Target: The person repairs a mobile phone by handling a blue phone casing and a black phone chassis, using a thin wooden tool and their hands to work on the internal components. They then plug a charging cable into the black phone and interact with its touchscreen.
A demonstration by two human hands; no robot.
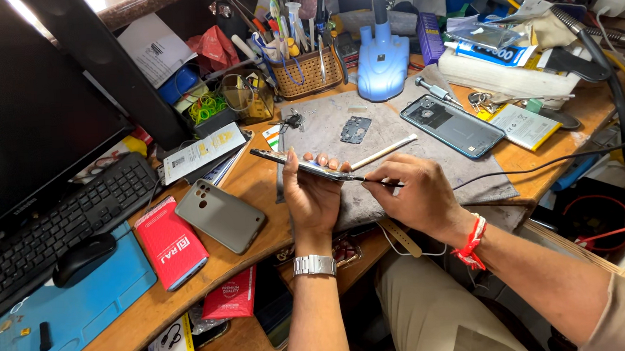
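Observation:
My left hand [312, 195] holds a thin dark phone screen panel [282, 160] edge-on above the desk, fingertips curled over its far side. My right hand [420, 192] pinches a thin dark metal tool [377, 182] whose tip meets the panel's right end. Behind the hands a grey work mat [338, 119] carries a small dark cover plate [355, 129], a cream-coloured stick [384, 152] and an opened blue-grey phone body [452, 125]. A silver watch is on my left wrist and a red thread band on my right.
Left of the hands lie a grey phone case [221, 215], a red box [171, 243], a blue mat [58, 318], a black mouse [84, 258], keyboard [52, 223] and monitor [22, 108]. At the back stand a woven basket of tools [307, 72] and a blue lamp base [382, 62]. Cables run at right.

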